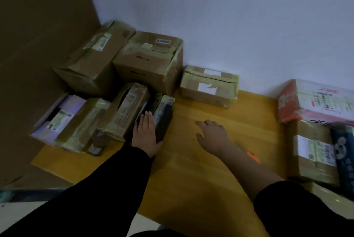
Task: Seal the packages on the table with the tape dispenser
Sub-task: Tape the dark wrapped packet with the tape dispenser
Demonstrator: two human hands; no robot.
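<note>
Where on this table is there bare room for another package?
Free: the table middle, bordered by the taped box at the wall, the right-side parcels and the left cluster, though the right hand hovers there. Crowded: the left corner, where the left hand rests on a dark package, and the right edge.

Tabletop (pixel 191 179): yellow-orange, faint straight grain. Cardboard boxes (pixel 149 60), far left corner: brown, yellowish tape, white labels. Left-edge parcel (pixel 72 106): pale lilac. Right-edge parcel (pixel 316 100): red-orange and white. Wrapped packet (pixel 344 152) beside it: dark blue, pale pattern. Sleeve (pixel 115 179): black.
</note>
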